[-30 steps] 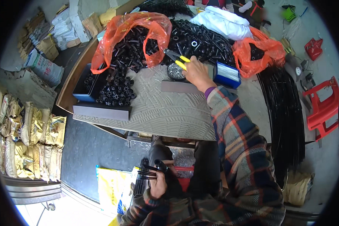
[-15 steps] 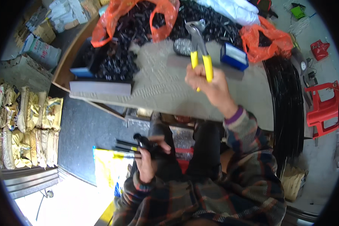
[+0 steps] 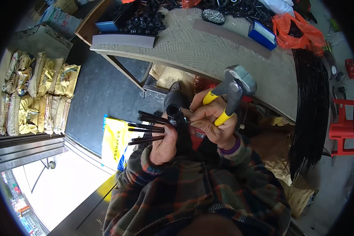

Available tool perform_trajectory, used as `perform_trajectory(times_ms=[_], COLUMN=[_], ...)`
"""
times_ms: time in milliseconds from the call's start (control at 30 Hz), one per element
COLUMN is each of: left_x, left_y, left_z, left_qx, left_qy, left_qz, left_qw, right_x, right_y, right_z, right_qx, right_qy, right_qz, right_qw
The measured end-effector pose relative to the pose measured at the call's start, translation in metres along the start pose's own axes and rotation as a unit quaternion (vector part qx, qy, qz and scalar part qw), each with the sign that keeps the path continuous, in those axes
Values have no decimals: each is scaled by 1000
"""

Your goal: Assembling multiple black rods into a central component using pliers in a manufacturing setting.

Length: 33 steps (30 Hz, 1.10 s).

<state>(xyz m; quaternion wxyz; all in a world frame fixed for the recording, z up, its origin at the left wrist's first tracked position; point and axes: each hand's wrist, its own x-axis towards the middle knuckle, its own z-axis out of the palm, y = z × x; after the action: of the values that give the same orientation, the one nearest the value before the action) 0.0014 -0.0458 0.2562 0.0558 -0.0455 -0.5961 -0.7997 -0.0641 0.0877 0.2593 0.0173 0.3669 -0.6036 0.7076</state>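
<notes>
My left hand (image 3: 165, 143) is closed round a round black hub (image 3: 173, 111) with an open hollow top, held over my lap. Several thin black rods (image 3: 147, 129) stick out of it to the left. My right hand (image 3: 215, 122) keeps a pair of pincers (image 3: 235, 87) with yellow handles in its grip, jaws pointing up and away. Its thumb and finger pinch together at the right side of the hub, touching it or nearly so. A small shiny bit shows there, too small to name.
The table (image 3: 208, 47) ahead bears black plastic parts (image 3: 147, 23), a dish of shiny metal bits (image 3: 213, 16), a blue box (image 3: 262, 36) and a red plastic bag (image 3: 297, 33). Long black rods (image 3: 312, 106) hang over its right end, near a red stool (image 3: 344, 126). Sacks (image 3: 35, 94) are stacked left.
My right hand has come down from above the table to the hub, bringing the pincers. My left hand has moved slightly up and right with the hub, and the view has shifted lower.
</notes>
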Motion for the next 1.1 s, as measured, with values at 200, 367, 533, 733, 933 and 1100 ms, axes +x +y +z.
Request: perform_trajectory(times_ms=[200,367,533,733,933,1100], left_x=[-6,-8,-9,-8,-8,-7], left_y=[14,8,7,3,-17,-12], left_z=[12,10,3,-6,-28,-18], left_qx=[25,39,47,117,-55,35], left_qy=[-18,-1,-13,14,-25,30], left_qz=[2,13,6,18,17,-40], left_qw=[1000,999,999,993,998,998], right_x=[-7,-4,-2,-1,4,1], right_y=[-9,-5,-6,-5,-21,-52], right_z=[-2,-1,4,12,-27,-61], right_qx=[2,-14,22,-53,-403,-599], right_qy=[-14,-18,8,9,-112,-221], right_qz=[-48,-68,-72,-31,-103,-122], right_qw=[999,997,997,998,902,760])
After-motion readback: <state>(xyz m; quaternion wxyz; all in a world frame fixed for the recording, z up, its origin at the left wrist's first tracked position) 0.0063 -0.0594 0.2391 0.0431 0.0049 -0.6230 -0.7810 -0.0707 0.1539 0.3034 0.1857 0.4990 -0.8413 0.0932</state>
